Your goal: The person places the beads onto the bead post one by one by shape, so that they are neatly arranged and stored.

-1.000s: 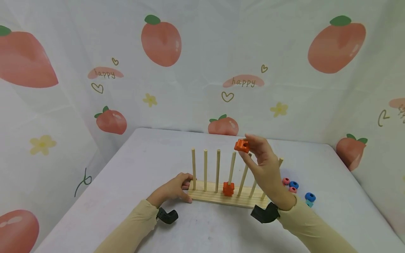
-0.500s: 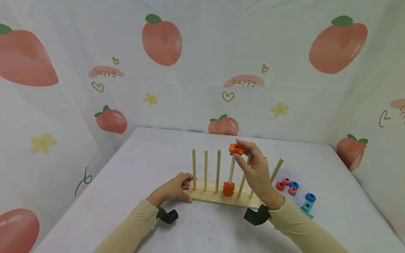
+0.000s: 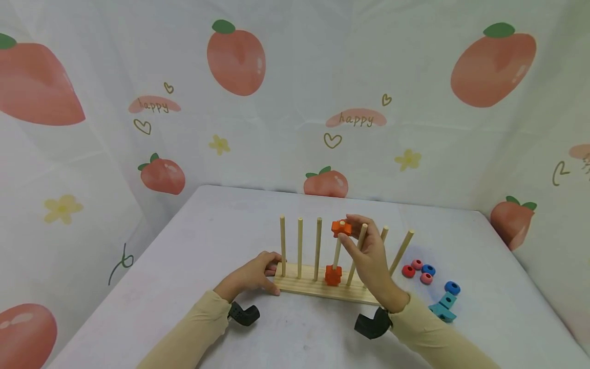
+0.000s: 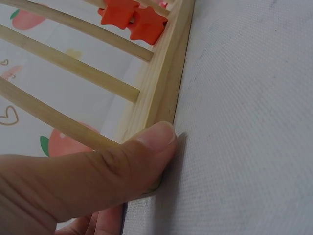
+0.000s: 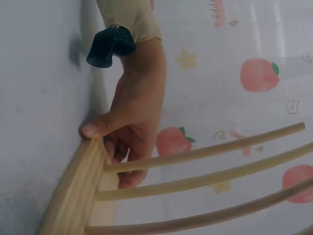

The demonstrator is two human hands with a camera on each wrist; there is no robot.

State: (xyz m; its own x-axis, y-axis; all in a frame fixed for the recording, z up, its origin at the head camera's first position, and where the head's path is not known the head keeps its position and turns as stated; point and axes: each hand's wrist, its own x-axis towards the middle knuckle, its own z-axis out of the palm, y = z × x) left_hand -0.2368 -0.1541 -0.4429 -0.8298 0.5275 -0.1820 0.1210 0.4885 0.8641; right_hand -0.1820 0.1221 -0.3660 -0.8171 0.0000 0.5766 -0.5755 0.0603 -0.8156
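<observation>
My left hand (image 3: 249, 271) grips the left end of a wooden base (image 3: 301, 288), thumb in front and fingers behind. A row of several upright wooden pegs (image 3: 317, 248) stands on it. With thumb and fingers, my right hand (image 3: 372, 264) pinches an orange star-shaped bead (image 3: 341, 228) at the top of the middle peg, whose tip shows through the hole. Orange star beads (image 3: 333, 275) sit at the foot of that same peg. The left wrist view shows the left thumb (image 4: 132, 156) pressed on the base's end. The right hand hides part of the base.
Right of the base lie loose beads: a red bead (image 3: 408, 271), pink beads (image 3: 426, 278), blue beads (image 3: 452, 288) and teal pieces (image 3: 443, 311). A printed white cloth (image 3: 276, 143) hangs behind the white table (image 3: 258, 215).
My right hand has moved left and down with the orange bead, which has gone from beside the middle peg's top onto its tip. The left hand has stayed on the base.
</observation>
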